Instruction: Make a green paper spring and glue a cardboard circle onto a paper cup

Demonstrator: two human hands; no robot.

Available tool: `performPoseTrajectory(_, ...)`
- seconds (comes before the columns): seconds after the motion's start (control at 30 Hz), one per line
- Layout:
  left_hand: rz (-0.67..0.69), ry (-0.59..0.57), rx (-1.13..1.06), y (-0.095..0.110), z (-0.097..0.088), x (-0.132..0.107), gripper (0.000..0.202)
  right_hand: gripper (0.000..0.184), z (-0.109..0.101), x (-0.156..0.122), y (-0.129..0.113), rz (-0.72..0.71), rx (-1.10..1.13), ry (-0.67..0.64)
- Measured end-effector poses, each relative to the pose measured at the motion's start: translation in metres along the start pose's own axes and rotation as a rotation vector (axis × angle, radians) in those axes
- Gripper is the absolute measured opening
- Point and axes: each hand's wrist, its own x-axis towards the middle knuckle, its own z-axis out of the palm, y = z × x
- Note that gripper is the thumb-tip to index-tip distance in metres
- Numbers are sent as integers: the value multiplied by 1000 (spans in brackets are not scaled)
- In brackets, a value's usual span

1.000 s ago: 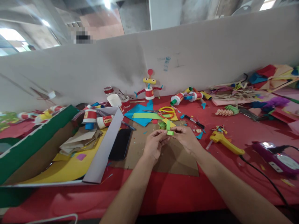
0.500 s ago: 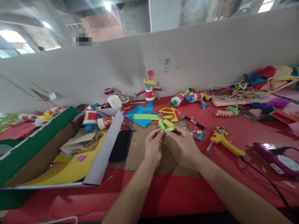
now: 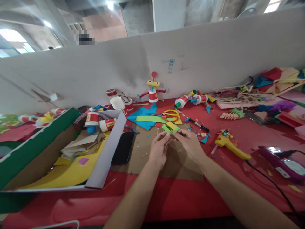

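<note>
Both my left hand (image 3: 159, 148) and my right hand (image 3: 188, 142) pinch a small folded green paper strip (image 3: 170, 128) between thumbs and fingers, above a brown cardboard sheet (image 3: 145, 159). A yellow paper tab (image 3: 171, 125) shows at the strip's upper side. Just beyond the hands are scissors with yellow and orange handles (image 3: 170, 116), lying across a flat light-green strip (image 3: 147, 119) and a blue paper sheet (image 3: 140, 116). Farther back, a paper-cup robot figure (image 3: 152, 94) stands upright by the white partition.
On the left is an open box (image 3: 105, 159) with paper and cup figures, beside a black phone (image 3: 123, 148). At right lie a black marker (image 3: 199, 125), a yellow glue gun (image 3: 232, 148) with its cord, and a purple power strip (image 3: 282, 163).
The green paper strip has turned slightly in my fingers, and its zigzag folds show more. Both hands have shifted a little to the right.
</note>
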Motion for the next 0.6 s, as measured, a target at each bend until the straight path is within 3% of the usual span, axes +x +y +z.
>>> performPoseTrajectory(0.23,76,-39,255,3,-5,0,17,21,-2,-1,4,-155,-176,-41)
performPoseTrajectory(0.4,90,13,373,6,-10,3,16,21,0,-2,9,-171,-212,-36)
performPoseTrajectory(0.6,132,-50,330,6,-6,0,14,21,0,-3,5,-198,-240,-9)
